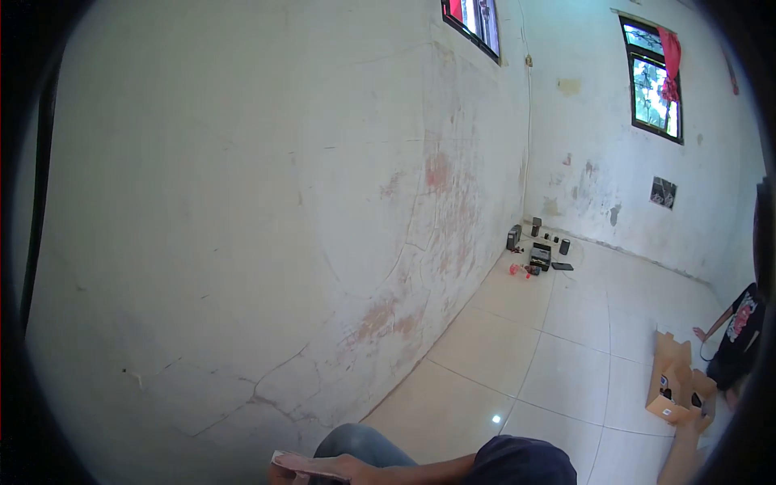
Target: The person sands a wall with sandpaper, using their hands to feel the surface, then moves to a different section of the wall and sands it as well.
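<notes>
At the bottom edge of the head view, my right hand [352,469] is closed on a flat, pinkish-white item [303,463] with a dark lower edge. My left hand [280,478] is at the item's left end, mostly cut off by the frame, so its grip is hard to make out. The right forearm runs in from a dark blue sleeve or cloth [521,462]. Behind the hands rises a knee in grey trousers [364,443]. What the item is cannot be told.
An open cardboard box [669,364] with dark items lies right, another person's forearm [684,453] at it. Beside it sits a person in a black shirt [740,323]. A black case [541,256] and small devices lie near the far corner. The cracked wall [242,242] rises left.
</notes>
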`<action>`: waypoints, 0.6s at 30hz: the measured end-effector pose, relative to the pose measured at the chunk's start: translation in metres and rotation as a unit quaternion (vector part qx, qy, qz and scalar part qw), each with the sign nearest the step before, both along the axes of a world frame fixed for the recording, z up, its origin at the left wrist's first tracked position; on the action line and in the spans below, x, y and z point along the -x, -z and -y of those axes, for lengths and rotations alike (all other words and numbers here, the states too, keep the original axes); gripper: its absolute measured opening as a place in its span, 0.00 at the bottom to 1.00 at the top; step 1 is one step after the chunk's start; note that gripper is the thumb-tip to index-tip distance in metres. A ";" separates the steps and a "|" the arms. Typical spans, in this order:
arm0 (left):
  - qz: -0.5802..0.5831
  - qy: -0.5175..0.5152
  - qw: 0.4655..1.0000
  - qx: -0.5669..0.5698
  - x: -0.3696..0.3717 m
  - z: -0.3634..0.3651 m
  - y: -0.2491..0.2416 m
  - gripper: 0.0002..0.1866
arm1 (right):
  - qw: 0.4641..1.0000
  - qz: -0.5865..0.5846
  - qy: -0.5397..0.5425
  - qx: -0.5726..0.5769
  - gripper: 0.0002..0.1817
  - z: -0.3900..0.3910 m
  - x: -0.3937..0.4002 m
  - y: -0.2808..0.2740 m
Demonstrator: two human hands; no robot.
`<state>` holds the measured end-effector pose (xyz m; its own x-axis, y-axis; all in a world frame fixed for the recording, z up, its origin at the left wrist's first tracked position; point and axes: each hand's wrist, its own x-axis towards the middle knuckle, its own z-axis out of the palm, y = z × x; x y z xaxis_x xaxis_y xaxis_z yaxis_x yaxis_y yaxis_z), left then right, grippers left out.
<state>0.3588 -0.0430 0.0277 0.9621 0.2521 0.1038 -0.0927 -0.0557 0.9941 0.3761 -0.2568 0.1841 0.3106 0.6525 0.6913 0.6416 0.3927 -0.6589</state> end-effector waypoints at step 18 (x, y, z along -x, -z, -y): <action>0.075 -0.028 0.993 -0.082 0.017 -0.041 0.065 0.19 | 0.970 0.032 0.083 0.228 0.41 -0.079 0.019 0.034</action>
